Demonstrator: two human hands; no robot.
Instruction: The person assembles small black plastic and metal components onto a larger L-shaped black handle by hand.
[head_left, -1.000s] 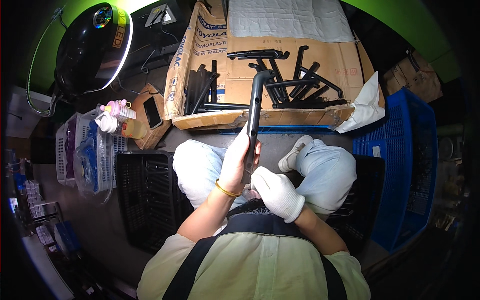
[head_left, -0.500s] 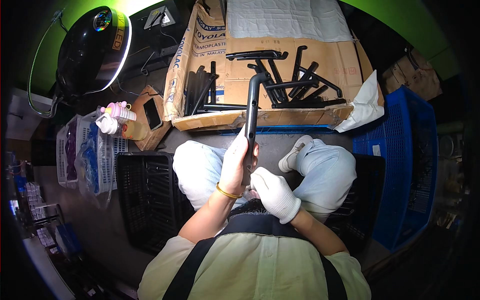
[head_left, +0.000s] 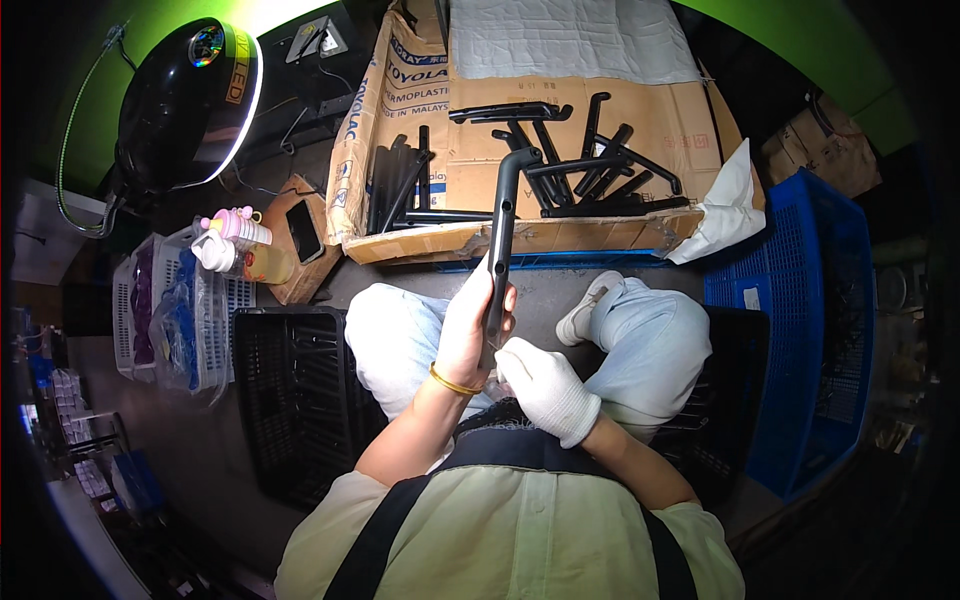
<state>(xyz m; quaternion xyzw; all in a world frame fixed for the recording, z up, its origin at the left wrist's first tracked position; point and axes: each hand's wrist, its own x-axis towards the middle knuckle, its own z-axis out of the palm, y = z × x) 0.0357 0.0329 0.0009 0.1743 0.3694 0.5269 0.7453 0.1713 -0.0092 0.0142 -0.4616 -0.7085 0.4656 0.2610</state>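
My bare left hand [head_left: 468,335], with a yellow bangle at the wrist, is wrapped round a black tubular part [head_left: 504,220]. The part stands nearly upright in the view; its bent end points away from me, and holes show along its side. In a white knit glove, my right hand [head_left: 545,388] is closed in a pinch at the part's near end. Whatever lies between the gloved fingertips is too small to make out. Beyond my hands, several similar black parts [head_left: 600,175] lie in an open cardboard box [head_left: 480,243], in loose heaps at its left and right.
Black crates [head_left: 262,400] flank my legs, the left one holding dark parts. A blue crate [head_left: 780,330] stands at the right. On the left are a lit black lamp [head_left: 180,110], a phone [head_left: 304,228], a drink bottle [head_left: 268,262] and a white basket [head_left: 240,290].
My gloved right hand has shifted slightly left along the near end of the tubular part. The left hand keeps its grip and barely moves.
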